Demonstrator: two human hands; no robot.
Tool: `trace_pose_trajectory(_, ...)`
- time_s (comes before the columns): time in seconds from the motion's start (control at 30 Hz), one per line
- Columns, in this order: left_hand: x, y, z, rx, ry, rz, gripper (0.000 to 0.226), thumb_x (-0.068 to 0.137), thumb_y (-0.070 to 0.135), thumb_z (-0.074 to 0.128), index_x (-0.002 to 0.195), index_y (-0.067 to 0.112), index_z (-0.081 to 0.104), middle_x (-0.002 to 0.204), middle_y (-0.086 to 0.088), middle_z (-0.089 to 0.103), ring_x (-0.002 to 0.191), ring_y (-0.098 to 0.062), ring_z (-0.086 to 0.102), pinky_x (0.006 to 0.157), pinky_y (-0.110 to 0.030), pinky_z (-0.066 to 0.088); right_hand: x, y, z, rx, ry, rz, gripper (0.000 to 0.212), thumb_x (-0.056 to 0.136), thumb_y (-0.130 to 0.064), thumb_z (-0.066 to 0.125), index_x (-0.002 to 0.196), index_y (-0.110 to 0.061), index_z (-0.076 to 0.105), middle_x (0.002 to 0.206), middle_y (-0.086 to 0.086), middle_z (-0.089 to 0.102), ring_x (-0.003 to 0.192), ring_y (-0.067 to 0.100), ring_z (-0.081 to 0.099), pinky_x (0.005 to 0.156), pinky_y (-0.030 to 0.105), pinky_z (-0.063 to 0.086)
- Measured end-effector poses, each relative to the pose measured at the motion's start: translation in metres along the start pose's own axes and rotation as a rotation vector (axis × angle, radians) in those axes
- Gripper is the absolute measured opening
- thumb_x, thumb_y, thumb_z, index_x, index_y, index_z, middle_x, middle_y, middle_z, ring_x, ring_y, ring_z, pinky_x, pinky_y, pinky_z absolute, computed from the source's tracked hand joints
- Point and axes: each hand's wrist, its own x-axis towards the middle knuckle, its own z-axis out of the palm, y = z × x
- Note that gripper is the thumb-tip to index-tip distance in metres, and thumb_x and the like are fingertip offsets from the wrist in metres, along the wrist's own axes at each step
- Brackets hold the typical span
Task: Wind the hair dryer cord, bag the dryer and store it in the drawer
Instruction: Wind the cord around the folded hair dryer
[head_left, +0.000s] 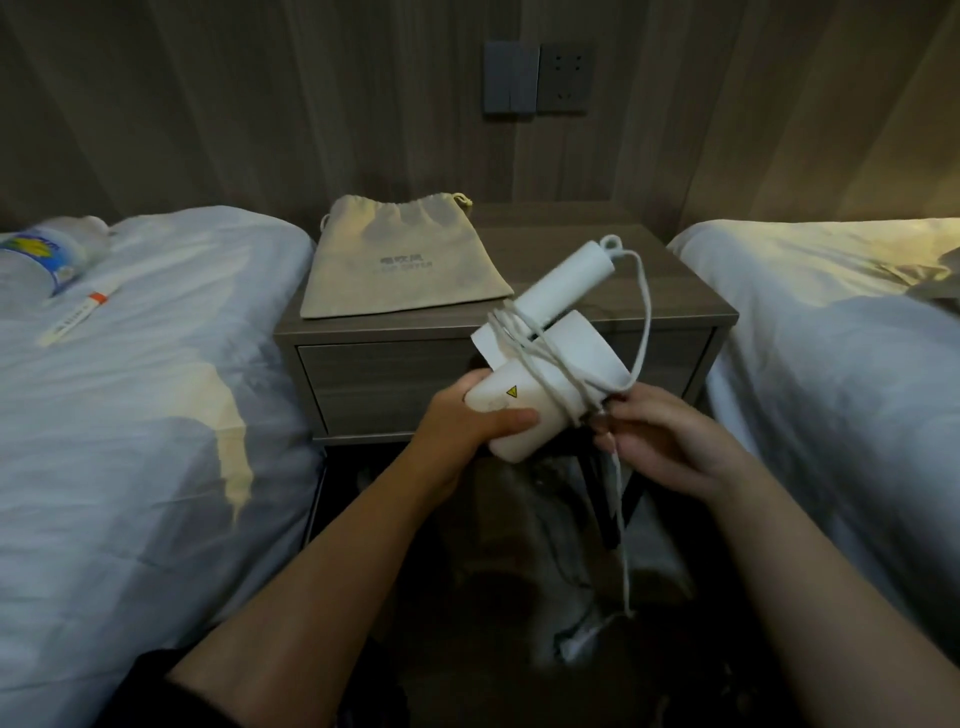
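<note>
My left hand (467, 421) grips the barrel of a white hair dryer (550, 364), held in the air in front of the nightstand with its handle pointing up and away. Its white cord (644, 306) loops from the handle end and crosses the body in a few turns. My right hand (660, 441) pinches the cord just right of the dryer; the rest of the cord hangs toward the floor. A beige drawstring bag (400, 260) lies flat on the nightstand (649, 291). The drawer (384, 379) below is closed.
White-sheeted beds stand on both sides, the left bed (145, 374) holding a plastic water bottle (41, 260) and a slim packet (78, 317), the right bed (841, 353) close to my right arm. A switch and socket panel (537, 78) is on the wooden wall. The floor below is dark.
</note>
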Motion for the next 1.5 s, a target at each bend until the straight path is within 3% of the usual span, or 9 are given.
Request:
trace_pose_trajectory(0.13,0.002,-0.005,0.003,0.262,0.070,0.042,0.044,0.065,0.012,0.082,0.100,0.025,0.060,0.093,0.003,0.065,0.086,-0.014,0.063,0.074,-0.030,0.055,0.005,0.007,0.015,-0.022,0.141,0.073,0.053,0.055,-0.046,0.080,0.094,-0.014,0.062,0.081,0.005,0.061,0.063,0.013,0.054,0.052,0.022,0.045)
trace_pose_trajectory(0.3,0.000,-0.006,0.009,0.401,0.081,0.069,0.046,0.065,0.022,0.082,0.103,0.025,0.056,0.092,0.010,0.061,0.085,-0.006,0.060,0.067,-0.020,0.051,0.004,0.014,0.028,0.067,0.232,0.072,0.060,0.072,-0.044,0.053,0.124,-0.013,0.055,0.115,0.012,0.064,0.082,0.017,0.065,0.055,0.023,0.052)
trace_pose_trajectory(0.47,-0.003,-0.006,0.011,0.509,0.134,0.117,0.056,0.064,0.026,0.083,0.112,0.017,0.056,0.103,0.002,0.062,0.090,-0.011,0.059,0.068,-0.018,0.050,0.004,0.019,0.031,-0.035,0.285,-0.046,0.059,0.070,-0.028,0.063,0.121,0.000,0.055,0.100,0.012,0.066,0.068,0.010,0.068,0.047,0.018,0.048)
trace_pose_trajectory(0.7,0.001,-0.001,0.005,0.514,0.050,0.002,0.059,0.068,0.032,0.079,0.118,0.015,0.052,0.108,0.001,0.059,0.094,-0.013,0.058,0.069,-0.021,0.049,-0.002,0.017,0.033,-0.160,0.381,-0.016,0.015,0.087,-0.017,0.059,0.099,-0.008,0.061,0.085,0.008,0.066,0.057,0.006,0.067,0.045,0.018,0.049)
trace_pose_trajectory(0.93,-0.002,0.000,0.008,0.209,0.061,-0.131,0.027,0.083,0.029,0.065,0.107,0.019,0.059,0.087,0.008,0.063,0.076,-0.004,0.060,0.053,-0.011,0.047,-0.004,0.012,0.036,-0.459,0.365,0.021,0.041,0.068,-0.035,0.071,0.103,-0.015,0.063,0.104,0.010,0.069,0.097,0.022,0.066,0.086,0.038,0.054)
trace_pose_trajectory(1.13,-0.003,-0.001,0.012,0.120,0.143,-0.114,0.027,0.080,0.026,0.069,0.104,0.016,0.063,0.087,0.004,0.066,0.077,-0.008,0.063,0.054,-0.015,0.051,-0.003,0.006,0.034,-0.686,0.384,-0.014,0.021,0.083,-0.032,0.066,0.093,-0.014,0.060,0.077,-0.003,0.061,0.061,0.000,0.059,0.041,0.008,0.041)
trace_pose_trajectory(1.23,-0.002,0.002,0.012,0.062,0.169,-0.100,0.023,0.079,0.022,0.070,0.101,0.017,0.064,0.093,-0.002,0.068,0.081,-0.013,0.064,0.067,-0.024,0.053,-0.005,0.005,0.034,-0.741,0.391,-0.027,0.021,0.087,-0.036,0.058,0.074,-0.020,0.056,0.063,-0.003,0.056,0.047,0.002,0.056,0.043,0.014,0.042)
trace_pose_trajectory(1.4,-0.002,0.008,0.008,0.008,0.217,-0.068,0.023,0.083,0.021,0.065,0.105,0.016,0.063,0.084,0.004,0.066,0.073,-0.008,0.061,0.057,-0.020,0.050,-0.005,-0.001,0.028,-0.619,0.266,-0.055,0.071,0.085,-0.066,0.035,0.080,-0.002,0.066,0.071,0.036,0.049,0.051,0.024,0.041,0.049,0.028,0.034)
trace_pose_trajectory(1.5,-0.002,0.012,0.005,-0.016,0.255,-0.073,0.016,0.084,0.024,0.064,0.099,0.019,0.064,0.083,0.004,0.065,0.073,-0.010,0.061,0.060,-0.024,0.050,-0.003,-0.006,0.021,-0.448,0.262,-0.018,0.060,0.097,-0.047,0.026,0.095,-0.002,0.066,0.062,0.015,0.056,0.041,0.014,0.039,0.042,0.024,0.031)
